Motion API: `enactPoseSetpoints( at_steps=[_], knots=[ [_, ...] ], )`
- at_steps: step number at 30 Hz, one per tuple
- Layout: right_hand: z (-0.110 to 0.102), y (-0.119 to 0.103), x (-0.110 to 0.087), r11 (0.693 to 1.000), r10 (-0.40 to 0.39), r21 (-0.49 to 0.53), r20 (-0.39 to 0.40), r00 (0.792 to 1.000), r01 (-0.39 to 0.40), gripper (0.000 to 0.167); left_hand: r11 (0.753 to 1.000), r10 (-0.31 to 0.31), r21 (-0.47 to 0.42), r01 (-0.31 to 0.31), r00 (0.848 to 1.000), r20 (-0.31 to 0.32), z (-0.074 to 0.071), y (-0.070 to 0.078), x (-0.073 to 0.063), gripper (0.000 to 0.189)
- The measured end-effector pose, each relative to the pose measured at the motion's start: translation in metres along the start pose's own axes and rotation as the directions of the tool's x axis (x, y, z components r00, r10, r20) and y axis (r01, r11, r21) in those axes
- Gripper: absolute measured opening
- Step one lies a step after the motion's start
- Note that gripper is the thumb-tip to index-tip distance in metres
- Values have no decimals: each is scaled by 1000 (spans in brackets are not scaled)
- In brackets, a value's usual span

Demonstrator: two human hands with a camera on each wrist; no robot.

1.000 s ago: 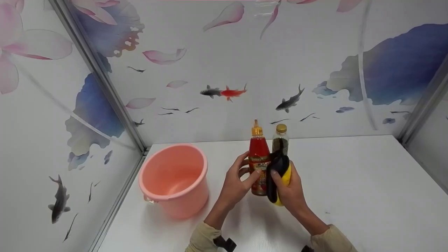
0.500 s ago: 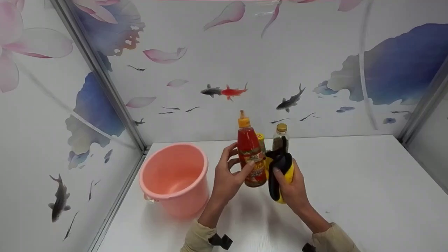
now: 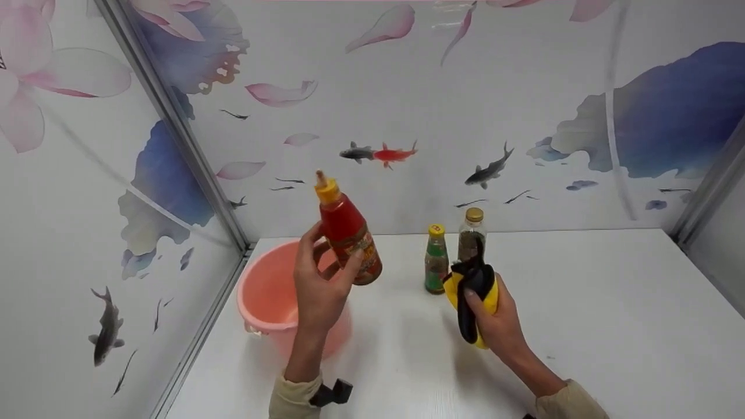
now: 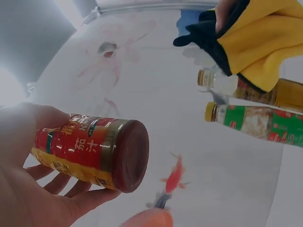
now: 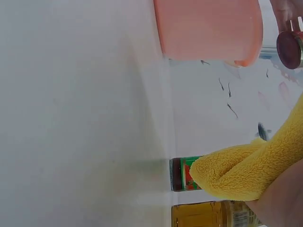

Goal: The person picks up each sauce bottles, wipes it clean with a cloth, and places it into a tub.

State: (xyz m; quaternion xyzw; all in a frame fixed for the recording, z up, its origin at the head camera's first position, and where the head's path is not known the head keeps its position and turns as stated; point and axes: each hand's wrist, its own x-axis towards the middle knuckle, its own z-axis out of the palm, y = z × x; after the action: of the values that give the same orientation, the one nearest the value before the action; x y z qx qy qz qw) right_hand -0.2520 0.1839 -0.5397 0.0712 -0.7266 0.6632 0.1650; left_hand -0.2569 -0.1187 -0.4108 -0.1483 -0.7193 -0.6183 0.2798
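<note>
My left hand grips a red ketchup bottle with a yellow nozzle cap. The bottle is held up and tilted, its nozzle leaning left, overlapping the bucket's right side in the head view. Its label and dark base face the left wrist camera. In my right hand is a folded cloth, black on one side and yellow on the other. The cloth hangs in front of a green-labelled bottle with a yellow cap and a gold-capped glass bottle, covering the lower part of the latter.
A pink bucket stands on the left of the white table, partly behind my left arm. Printed walls with fish and petals enclose the table at the back and sides, joined by a metal corner post.
My left hand has carried the ketchup bottle left and up towards the bucket, tilting it. The green-labelled bottle has come into full view. My right hand keeps the cloth, shifted slightly right.
</note>
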Motion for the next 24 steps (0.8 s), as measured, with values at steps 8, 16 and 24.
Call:
enactPoseSetpoints(
  at_steps=[8, 16, 24],
  knots=[
    [-9, 4, -2, 999, 27, -38, -11, 1000, -27, 35, 999, -13, 30, 15, 995, -98, -26, -7, 11, 72],
    [-6, 4, -3, 997, 40, -73, -19, 999, -41, 35, 975, -108, 181, 132, 985, -136, -35, -19, 15, 76],
    [-6, 4, -5, 996, 47, -75, -18, 999, -49, 34, 922, -253, 280, 266, 964, -82, -36, -24, 16, 83]
  ],
)
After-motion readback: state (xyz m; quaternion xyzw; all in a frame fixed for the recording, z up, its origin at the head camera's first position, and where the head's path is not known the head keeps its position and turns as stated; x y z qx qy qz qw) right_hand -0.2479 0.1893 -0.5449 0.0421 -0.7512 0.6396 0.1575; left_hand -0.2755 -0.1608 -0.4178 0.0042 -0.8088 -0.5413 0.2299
